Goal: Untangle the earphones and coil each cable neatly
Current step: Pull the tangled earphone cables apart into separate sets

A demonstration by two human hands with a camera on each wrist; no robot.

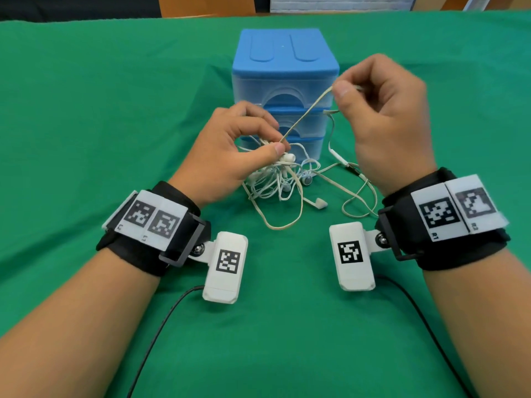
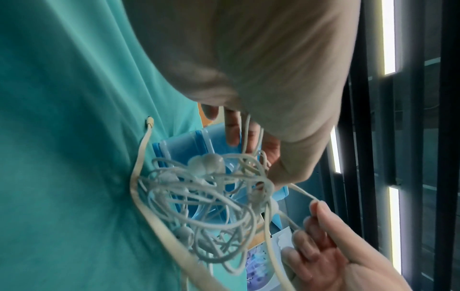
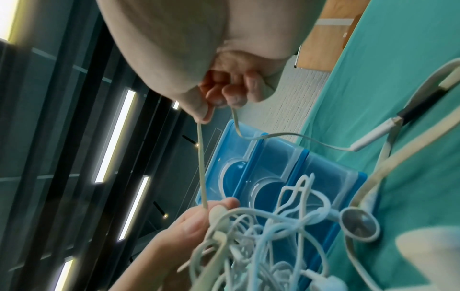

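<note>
A tangle of white earphone cables (image 1: 275,176) hangs just above the green cloth, with several earbuds in it. My left hand (image 1: 230,150) pinches the top of the tangle (image 2: 211,196) between thumb and fingers. A cream flat cable (image 1: 304,113) runs taut from that pinch up to my right hand (image 1: 382,110), which pinches it (image 3: 201,157) between thumb and forefinger above the tangle (image 3: 261,236). More of the flat cable loops on the cloth (image 1: 284,222), and a thin strand with an inline remote (image 1: 337,156) hangs below the right hand.
A blue three-drawer plastic box (image 1: 284,81) stands right behind the tangle, drawers facing me. A loose earbud (image 1: 320,203) and cable loops (image 1: 359,202) lie on the green tablecloth (image 1: 86,110). Black wrist-camera leads trail toward me.
</note>
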